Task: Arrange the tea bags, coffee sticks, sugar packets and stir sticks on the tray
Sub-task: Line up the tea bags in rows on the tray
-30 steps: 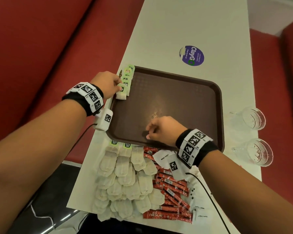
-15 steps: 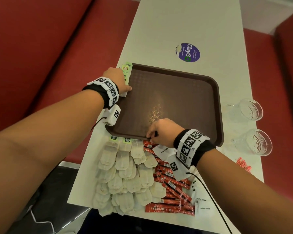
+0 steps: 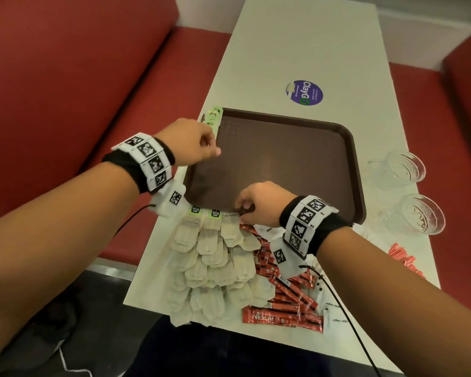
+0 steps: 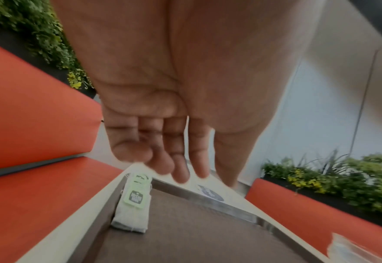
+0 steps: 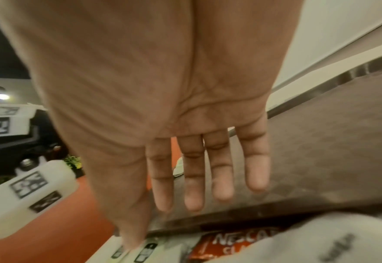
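Nearest on the table point(image 3: 297, 36) lies the unsorted stock: a heap of tea bags point(image 3: 210, 257) at the near left, overlapping like tiles, with red coffee sticks point(image 3: 286, 292) just to their right and white sugar packets point(image 3: 335, 311) at the near right edge. Judged as goods, the tea bags are light, soft and limp, with thin strings and paper tags that can snag one another; lifting by the green tag or the top fold looks safest, one at a time. The coffee sticks appear light, slick and slightly stiff, best pinched at mid-length. The right hand point(image 3: 259, 204) sits at the near rim of the tray point(image 3: 356, 186), directly beyond the top row of tea bags; in the right wrist view its fingers point(image 5: 221, 169) are extended and slightly apart, holding nothing, with the thumb reaching down toward the tags below. Further off, the left hand point(image 3: 193, 144) hangs over the tray's left rim, fingers point(image 4: 178, 156) loosely bent and empty. Just beyond those fingertips, not touching them, a row of placed tea bags point(image 4: 132, 210) lies along the tray's far left edge. The rest of the tray floor is bare. Two glasses point(image 3: 408, 191) stand to the right, red stir sticks point(image 3: 400, 257) near them.
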